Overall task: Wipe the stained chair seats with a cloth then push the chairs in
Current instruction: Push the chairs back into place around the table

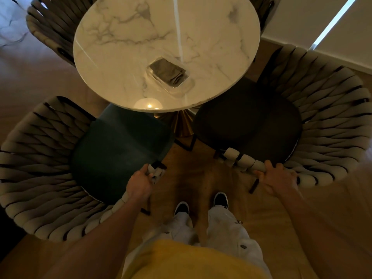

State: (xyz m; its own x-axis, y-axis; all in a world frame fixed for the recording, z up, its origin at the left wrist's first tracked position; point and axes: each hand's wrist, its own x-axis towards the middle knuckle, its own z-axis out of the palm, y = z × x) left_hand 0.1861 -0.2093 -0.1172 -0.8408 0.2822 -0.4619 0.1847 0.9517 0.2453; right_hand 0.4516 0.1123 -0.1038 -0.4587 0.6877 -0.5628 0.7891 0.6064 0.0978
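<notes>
Head view: my left hand [141, 184] grips the teal-seated chair [120, 150], my right hand [278, 178] grips the dark-seated chair [247, 125], both by padded woven rims; likely bulky, so push low and evenly toward the table [141, 37].

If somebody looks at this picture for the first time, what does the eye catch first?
Probably the round marble table at the top centre, with a folded grey cloth in a clear tray. Below it, the left hand and right hand each grip a woven chair's rim: left chair, right chair.
</notes>
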